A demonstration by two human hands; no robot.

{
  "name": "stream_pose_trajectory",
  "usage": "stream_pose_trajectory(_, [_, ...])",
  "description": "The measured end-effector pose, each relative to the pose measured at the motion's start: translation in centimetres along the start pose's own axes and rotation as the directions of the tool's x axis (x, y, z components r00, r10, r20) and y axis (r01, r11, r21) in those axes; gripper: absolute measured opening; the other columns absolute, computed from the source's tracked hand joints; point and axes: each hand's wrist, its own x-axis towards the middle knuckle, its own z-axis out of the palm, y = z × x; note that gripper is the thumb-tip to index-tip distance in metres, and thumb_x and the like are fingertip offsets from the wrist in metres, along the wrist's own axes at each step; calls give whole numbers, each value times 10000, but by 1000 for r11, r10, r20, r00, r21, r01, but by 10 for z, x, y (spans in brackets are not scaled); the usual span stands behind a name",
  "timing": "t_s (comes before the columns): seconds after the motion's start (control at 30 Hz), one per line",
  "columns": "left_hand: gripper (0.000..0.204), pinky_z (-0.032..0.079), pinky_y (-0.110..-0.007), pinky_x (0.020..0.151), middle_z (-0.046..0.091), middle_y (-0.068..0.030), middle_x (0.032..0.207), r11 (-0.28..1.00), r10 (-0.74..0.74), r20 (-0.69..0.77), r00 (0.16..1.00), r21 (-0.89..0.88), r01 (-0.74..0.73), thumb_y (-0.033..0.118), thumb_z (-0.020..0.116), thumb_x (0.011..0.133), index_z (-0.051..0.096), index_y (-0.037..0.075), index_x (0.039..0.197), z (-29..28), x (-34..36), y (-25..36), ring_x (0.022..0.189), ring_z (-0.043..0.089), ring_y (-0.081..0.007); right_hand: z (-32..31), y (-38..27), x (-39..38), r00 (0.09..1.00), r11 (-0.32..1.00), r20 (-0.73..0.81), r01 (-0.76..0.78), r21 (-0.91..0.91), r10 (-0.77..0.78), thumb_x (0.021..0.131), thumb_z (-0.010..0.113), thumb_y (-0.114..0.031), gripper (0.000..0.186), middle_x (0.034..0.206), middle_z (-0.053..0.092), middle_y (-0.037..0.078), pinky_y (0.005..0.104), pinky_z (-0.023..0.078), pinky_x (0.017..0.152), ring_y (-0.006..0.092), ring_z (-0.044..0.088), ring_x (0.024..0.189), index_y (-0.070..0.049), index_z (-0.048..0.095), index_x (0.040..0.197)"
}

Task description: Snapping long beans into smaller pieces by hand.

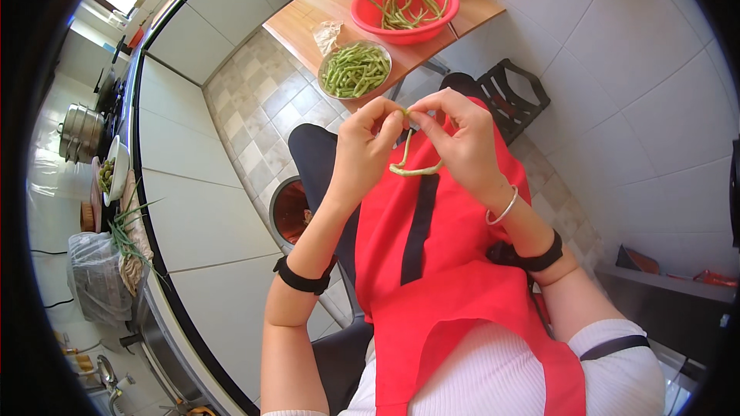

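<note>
Above my red apron [455, 208], a long green bean [416, 170] is pinched at one end between both hands, its curved length dangling below the fingers. My left hand [368, 139] is closed, thumb and forefinger meeting the bean's tip. Fingertip to fingertip with it, my right hand [456, 137] is closed on the same bean. Just beyond the hands, a round bowl [321, 85] full of short green bean pieces stands at the near edge of the wooden table [297, 21]. Behind it, a red plastic basin [406, 34] holds long whole beans.
A bin [279, 204] stands on the tiled floor by my left leg. Along the left runs a counter with a steamer pot [81, 132], a white bowl [117, 171] and spring onions [127, 227]. A dark stool [516, 96] is by the right wall.
</note>
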Motion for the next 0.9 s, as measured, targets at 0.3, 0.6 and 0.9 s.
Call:
stream_pose_trajectory(0.3, [159,413,-217,618,597,12,758,968,-55,29,998,246,46,100,537,932,630,-11,868,-36,6,-26,687,502,-40,-18,1,16,954,912,-222,-100,397,201,905,702,-117,106,841,695,-3,185,412,561,10,523,653,-17,695,939])
stream_pose_trajectory(0.6, [272,534,-370,780,738,-82,850,266,-640,-318,699,762,591,353,707,736,769,112,844,-229,-31,-186,836,706,-248,-37,4,18,955,845,-182,-108,524,235,928,663,-78,128,904,682,65,203,466,676,70,593,746,1,668,1028])
stream_pose_trajectory(0.9, [479,528,-408,887,708,-92,1131,-243,-753,-550,361,743,624,349,802,688,717,142,1112,-271,-108,-248,1091,663,-269,-28,-2,19,945,769,-95,-192,609,312,911,687,-74,130,804,622,7,195,386,528,40,491,621,-5,669,1020])
